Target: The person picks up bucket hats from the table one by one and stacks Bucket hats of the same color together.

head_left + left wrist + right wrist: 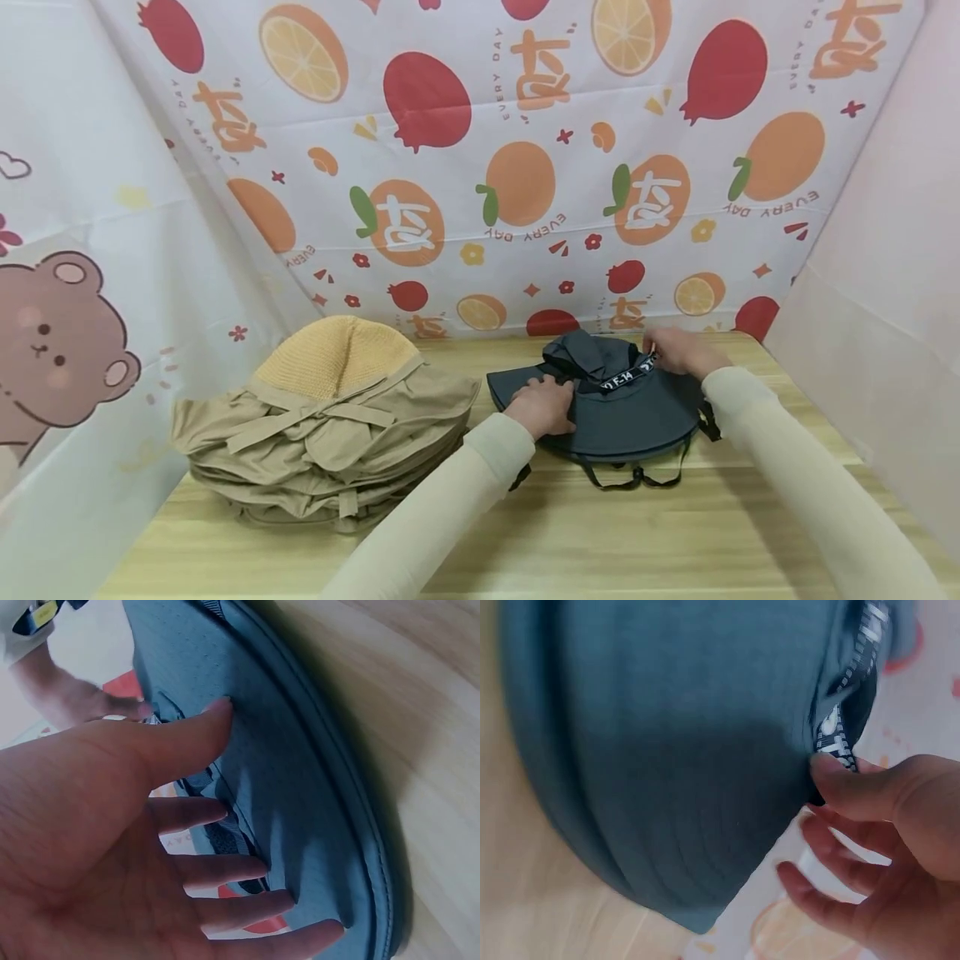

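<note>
A dark blue-grey bucket hat lies brim down on the table, its crown slumped and folded. Round the crown's base runs a black band with white lettering; a black chin cord hangs at the front. My left hand rests on the brim's left side, and in the left wrist view its spread fingers touch the fabric. At the crown's right side, my right hand pinches the lettered band between thumb and fingers, as the right wrist view shows.
Left of the dark hat sits a stack of khaki hats, topped by a yellow knitted crown. Both stand on a light wooden table. A fruit-print cloth hangs behind, with pale curtains at both sides.
</note>
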`<action>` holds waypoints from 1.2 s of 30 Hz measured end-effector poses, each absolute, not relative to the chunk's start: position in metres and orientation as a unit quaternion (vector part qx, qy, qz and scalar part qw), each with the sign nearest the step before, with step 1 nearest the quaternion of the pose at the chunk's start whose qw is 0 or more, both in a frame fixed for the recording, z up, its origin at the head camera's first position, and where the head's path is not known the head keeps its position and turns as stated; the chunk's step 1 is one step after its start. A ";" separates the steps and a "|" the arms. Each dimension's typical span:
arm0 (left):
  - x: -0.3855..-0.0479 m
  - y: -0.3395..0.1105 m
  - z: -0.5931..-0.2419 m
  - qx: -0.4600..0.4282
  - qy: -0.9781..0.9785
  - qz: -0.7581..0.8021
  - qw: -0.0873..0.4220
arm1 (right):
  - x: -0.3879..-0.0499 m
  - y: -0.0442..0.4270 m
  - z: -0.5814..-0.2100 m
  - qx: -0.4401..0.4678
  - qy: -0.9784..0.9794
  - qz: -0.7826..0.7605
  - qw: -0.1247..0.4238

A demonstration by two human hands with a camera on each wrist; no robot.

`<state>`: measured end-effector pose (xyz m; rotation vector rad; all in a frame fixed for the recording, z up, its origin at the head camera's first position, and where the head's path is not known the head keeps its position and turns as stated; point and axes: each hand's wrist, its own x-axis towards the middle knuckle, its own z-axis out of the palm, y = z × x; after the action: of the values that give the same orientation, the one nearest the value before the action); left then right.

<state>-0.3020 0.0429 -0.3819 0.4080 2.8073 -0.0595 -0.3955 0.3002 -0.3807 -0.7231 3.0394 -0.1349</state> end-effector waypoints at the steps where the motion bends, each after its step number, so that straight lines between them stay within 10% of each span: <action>1: -0.302 0.043 -0.382 0.142 0.978 -0.021 0.150 | -0.392 0.296 -0.382 -0.231 0.972 -0.033 0.011; 13: -0.306 0.043 -0.386 0.145 0.981 -0.031 0.126 | -0.340 0.239 -0.360 -0.168 0.959 0.029 0.228; 36: -0.300 0.053 -0.395 0.118 0.985 -0.044 0.119 | -0.337 0.234 -0.381 -0.163 0.962 0.062 0.210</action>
<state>-0.3000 0.0526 -0.3951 0.3446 2.8795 -0.1298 -0.3368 0.2337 -0.3811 -0.4519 2.6746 0.1724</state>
